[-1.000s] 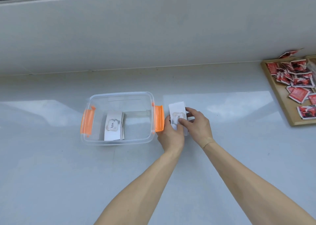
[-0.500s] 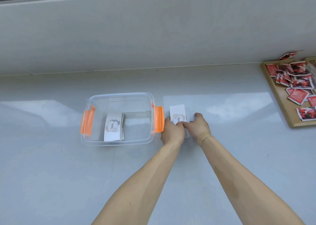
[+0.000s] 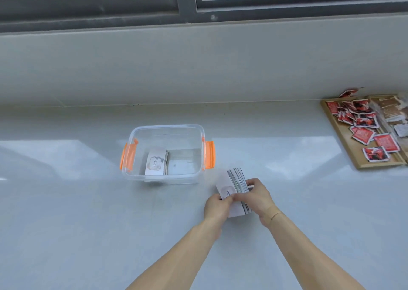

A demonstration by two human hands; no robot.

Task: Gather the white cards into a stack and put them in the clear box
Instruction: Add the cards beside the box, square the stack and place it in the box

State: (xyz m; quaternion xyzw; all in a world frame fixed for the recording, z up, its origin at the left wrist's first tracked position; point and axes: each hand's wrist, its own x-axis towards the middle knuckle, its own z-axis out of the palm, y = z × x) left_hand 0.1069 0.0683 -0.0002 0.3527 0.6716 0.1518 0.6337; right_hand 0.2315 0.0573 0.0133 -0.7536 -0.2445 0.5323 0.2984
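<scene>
A stack of white cards [image 3: 237, 180] with "love" printed on top is tilted on edge just right of and nearer than the clear box [image 3: 164, 128], its edges fanned. My left hand [image 3: 217, 206] grips the stack's left near side and my right hand [image 3: 259, 198] clasps its right side. The clear box has orange latches [image 3: 209, 154] on both ends and stands open. Inside it lies another small stack of white cards [image 3: 156, 161] on the left part of the floor.
A wooden tray [image 3: 344, 144] holding several red packets and some brown ones sits at the far right. A low white wall and a dark window frame [image 3: 189, 3] run along the back of the grey counter [image 3: 88, 223].
Both hands have lifted the stack up onto its edge and drawn it nearer and slightly right of the box. The head camera has tilted up, showing the window.
</scene>
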